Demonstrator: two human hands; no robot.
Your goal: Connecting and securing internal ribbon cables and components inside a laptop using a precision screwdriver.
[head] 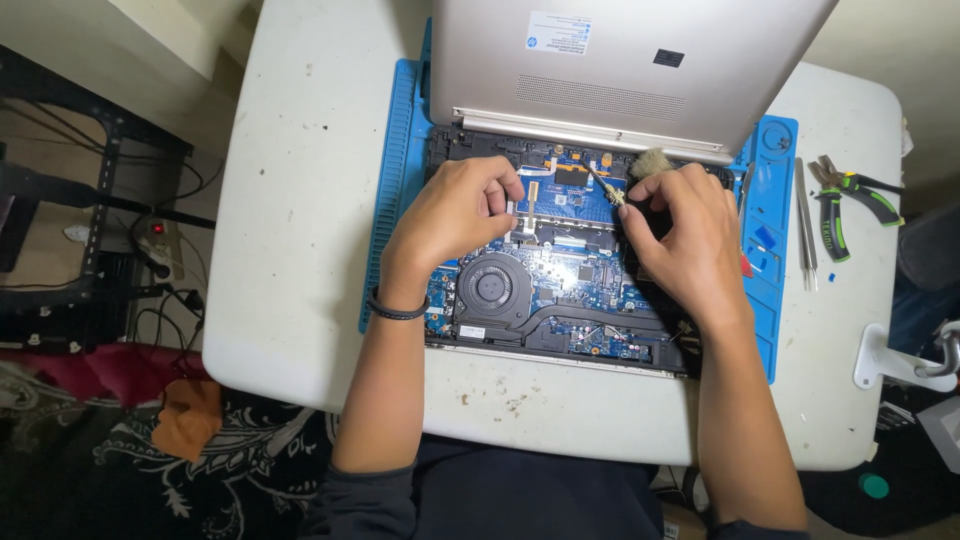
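Brush point(622, 185) — bristles up near the hinge, handle slanting toward the motherboard point(560, 270) — sits pinched in the right hand point(680, 235), nearer it than the left hand point(460, 210), whose fingers curl on the board's upper-middle connectors.

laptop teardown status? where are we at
Done: the laptop lies opened on the blue mat, bottom cover off and propped behind it, fan and blue board exposed. In hand: right hand works a small brush at the board's top edge; left hand rests on the board. Left: the board and fan remain in the chassis; pliers and tweezers lie unused at right.
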